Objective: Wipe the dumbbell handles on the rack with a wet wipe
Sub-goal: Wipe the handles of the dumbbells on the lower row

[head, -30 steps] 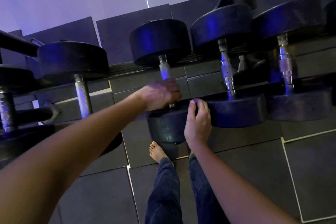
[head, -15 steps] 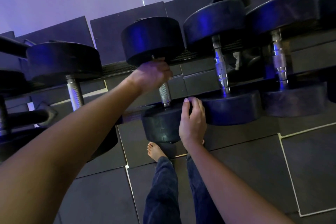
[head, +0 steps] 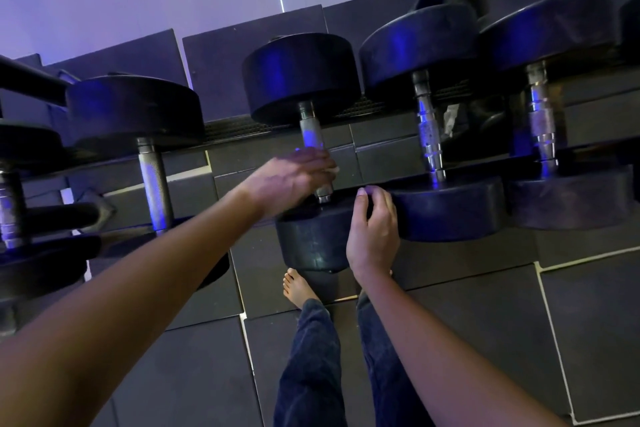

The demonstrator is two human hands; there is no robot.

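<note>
A row of black dumbbells lies across the rack. The middle dumbbell has a knurled steel handle (head: 310, 135) between two round black heads. My left hand (head: 291, 178) is wrapped round the lower part of that handle, blurred by motion, and a white corner of the wet wipe (head: 333, 169) pokes out past its fingers. My right hand (head: 374, 232) rests on the near head (head: 311, 243) of the same dumbbell, fingers curled over its top edge.
More dumbbells flank it: one to the left with a steel handle (head: 154, 180), two to the right with ringed chrome handles (head: 428, 135) (head: 542, 125). Dark rubber floor tiles (head: 485, 322) lie below, with my legs and a bare foot (head: 298, 288) under the rack.
My left hand slid up the handle toward the far head, then came back down to the lower part. The right hand has stayed on the near head.
</note>
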